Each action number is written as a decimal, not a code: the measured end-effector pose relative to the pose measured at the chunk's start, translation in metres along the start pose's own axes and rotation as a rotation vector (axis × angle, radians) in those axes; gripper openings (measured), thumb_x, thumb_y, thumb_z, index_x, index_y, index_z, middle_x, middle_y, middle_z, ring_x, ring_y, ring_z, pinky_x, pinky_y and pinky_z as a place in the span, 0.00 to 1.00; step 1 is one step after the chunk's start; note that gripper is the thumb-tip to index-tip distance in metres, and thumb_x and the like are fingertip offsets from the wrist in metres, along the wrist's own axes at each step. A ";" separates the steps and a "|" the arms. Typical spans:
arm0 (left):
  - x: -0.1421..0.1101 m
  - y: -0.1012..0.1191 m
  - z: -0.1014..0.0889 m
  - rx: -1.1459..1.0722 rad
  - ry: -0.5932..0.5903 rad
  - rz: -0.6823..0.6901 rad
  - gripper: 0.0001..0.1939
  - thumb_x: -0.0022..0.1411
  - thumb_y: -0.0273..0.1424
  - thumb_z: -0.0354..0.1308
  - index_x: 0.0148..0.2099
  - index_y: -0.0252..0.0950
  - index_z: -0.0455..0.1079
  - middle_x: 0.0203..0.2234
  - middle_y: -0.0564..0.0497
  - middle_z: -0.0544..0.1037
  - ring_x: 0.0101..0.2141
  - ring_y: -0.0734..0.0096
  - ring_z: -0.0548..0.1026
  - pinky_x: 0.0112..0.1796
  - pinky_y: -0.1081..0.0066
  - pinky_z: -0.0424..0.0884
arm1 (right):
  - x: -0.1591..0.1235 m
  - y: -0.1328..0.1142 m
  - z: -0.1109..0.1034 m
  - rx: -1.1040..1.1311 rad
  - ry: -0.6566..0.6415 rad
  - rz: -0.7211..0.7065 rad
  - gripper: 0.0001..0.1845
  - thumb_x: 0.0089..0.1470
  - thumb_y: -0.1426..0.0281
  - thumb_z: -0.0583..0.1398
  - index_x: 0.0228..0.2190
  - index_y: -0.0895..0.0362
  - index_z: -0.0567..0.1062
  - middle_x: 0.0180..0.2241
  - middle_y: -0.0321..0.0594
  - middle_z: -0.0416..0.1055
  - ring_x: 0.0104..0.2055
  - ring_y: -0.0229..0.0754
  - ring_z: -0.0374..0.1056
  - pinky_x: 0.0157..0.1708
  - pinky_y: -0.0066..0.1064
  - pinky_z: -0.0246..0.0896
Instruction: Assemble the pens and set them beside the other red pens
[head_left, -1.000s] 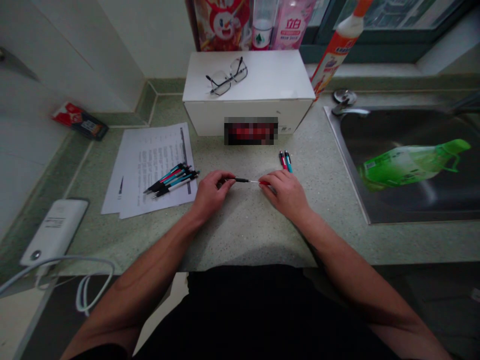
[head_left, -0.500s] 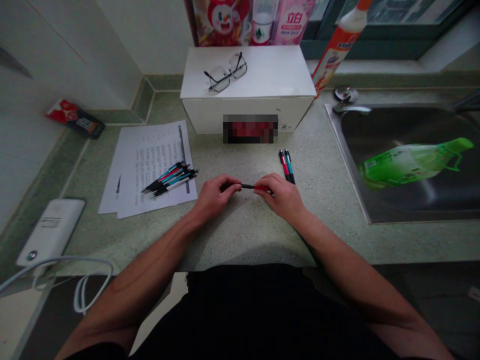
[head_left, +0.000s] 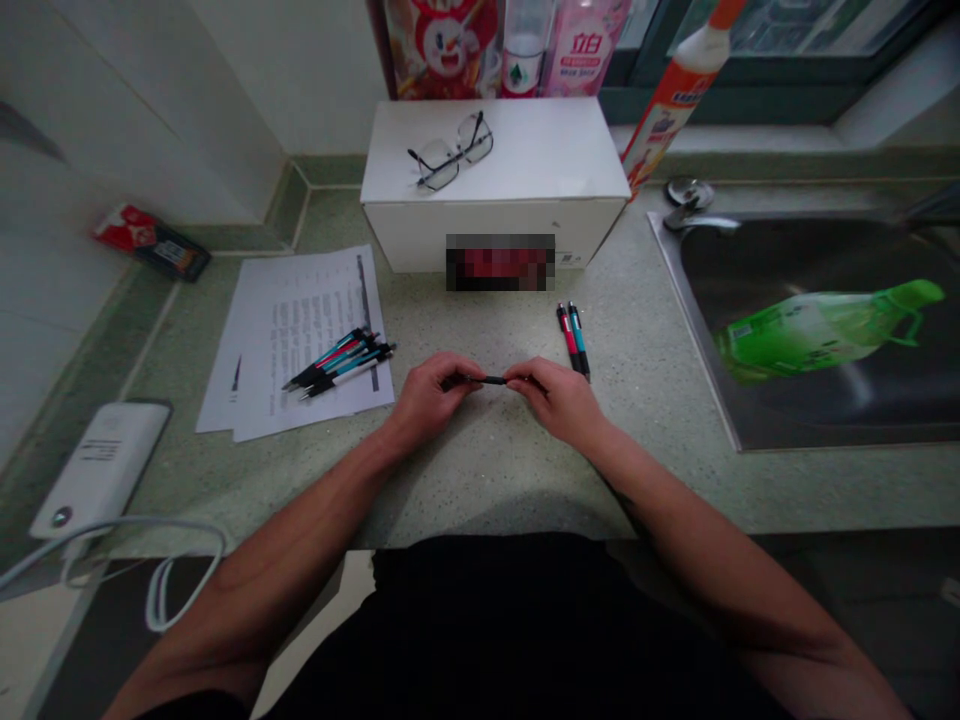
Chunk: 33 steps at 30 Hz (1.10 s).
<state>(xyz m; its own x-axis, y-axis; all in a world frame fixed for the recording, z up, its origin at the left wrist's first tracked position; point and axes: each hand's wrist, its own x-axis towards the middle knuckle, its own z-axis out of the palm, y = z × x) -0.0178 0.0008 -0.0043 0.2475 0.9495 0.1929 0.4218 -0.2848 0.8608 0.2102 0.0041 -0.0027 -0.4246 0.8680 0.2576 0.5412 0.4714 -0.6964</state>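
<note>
My left hand and my right hand meet above the speckled green countertop. Both grip a black pen from either end. Only its short middle shows between my fingers, and the ends are hidden. Just beyond my right hand, two red and teal pens lie side by side. Left of my left hand, several assembled pens rest in a bundle on printed paper sheets.
A white cardboard box with eyeglasses on top stands ahead. To the right is a steel sink holding a green bottle. A white power bank and its cable lie at the left.
My hands have drawn closer together. The pen's thin white refill and red part, visible earlier between them, are now hidden, leaving a short black section showing.
</note>
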 end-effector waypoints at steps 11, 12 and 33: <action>0.001 0.008 -0.001 0.099 -0.015 -0.062 0.05 0.64 0.30 0.62 0.42 0.39 0.79 0.32 0.49 0.80 0.33 0.67 0.76 0.37 0.67 0.71 | 0.001 -0.001 -0.002 0.220 -0.059 0.110 0.07 0.61 0.65 0.60 0.39 0.55 0.75 0.32 0.38 0.76 0.30 0.39 0.70 0.32 0.32 0.64; 0.001 0.008 -0.001 0.096 -0.005 -0.075 0.05 0.64 0.31 0.62 0.41 0.38 0.79 0.32 0.49 0.80 0.33 0.67 0.75 0.36 0.67 0.71 | 0.001 -0.002 -0.002 0.204 -0.050 0.093 0.07 0.60 0.65 0.62 0.39 0.55 0.75 0.33 0.38 0.76 0.33 0.40 0.71 0.33 0.33 0.65; 0.004 0.008 -0.001 -0.035 0.081 -0.148 0.08 0.62 0.34 0.62 0.41 0.37 0.78 0.31 0.49 0.80 0.30 0.69 0.74 0.32 0.69 0.70 | 0.003 -0.003 -0.007 0.267 0.005 0.157 0.10 0.55 0.70 0.63 0.41 0.54 0.74 0.36 0.40 0.75 0.36 0.42 0.71 0.38 0.36 0.68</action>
<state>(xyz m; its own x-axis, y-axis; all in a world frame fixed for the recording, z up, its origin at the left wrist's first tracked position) -0.0144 0.0021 0.0040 0.1131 0.9887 0.0985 0.4174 -0.1372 0.8983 0.2126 0.0066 0.0046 -0.3470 0.9279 0.1362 0.3899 0.2748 -0.8789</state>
